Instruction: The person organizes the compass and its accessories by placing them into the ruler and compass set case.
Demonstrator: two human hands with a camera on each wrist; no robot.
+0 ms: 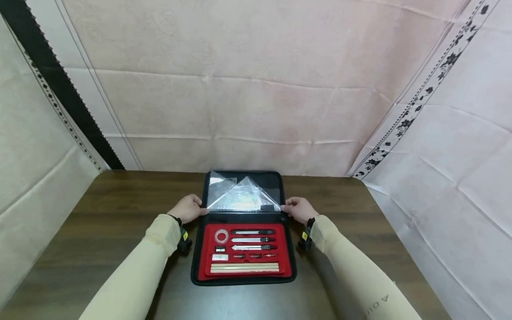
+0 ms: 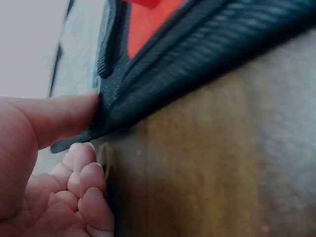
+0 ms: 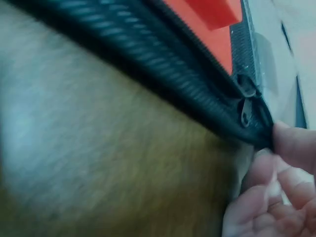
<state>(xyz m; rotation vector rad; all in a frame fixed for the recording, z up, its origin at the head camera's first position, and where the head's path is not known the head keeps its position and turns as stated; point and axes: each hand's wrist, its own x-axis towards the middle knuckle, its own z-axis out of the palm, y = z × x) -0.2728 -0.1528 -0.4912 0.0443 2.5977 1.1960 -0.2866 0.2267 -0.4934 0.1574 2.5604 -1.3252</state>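
Note:
A black zip case (image 1: 194, 266) lies unfolded on the table, its lid laid back toward the wall. At its left edge, near the fold, my left hand (image 1: 190, 209) pinches the rim, thumb on top and fingers curled beneath. My right hand (image 1: 299, 209) pinches the opposite edge the same way, close to a zipper pull (image 3: 245, 112). Clear set squares (image 1: 245, 195) sit in the lid. In the lower half, a red tray (image 1: 284, 255) holds a round ring-shaped piece (image 1: 222, 236), several slim drawing tools (image 1: 251, 240), a white eraser-like block (image 1: 220, 257) and pale wooden sticks (image 1: 245, 268).
The brown wooden table (image 1: 120, 231) extends to both sides of the case. Behind it hangs a pale cloth wall (image 1: 240, 111), with more cloth at left and right. A dark strip (image 1: 68, 89) runs down the left corner.

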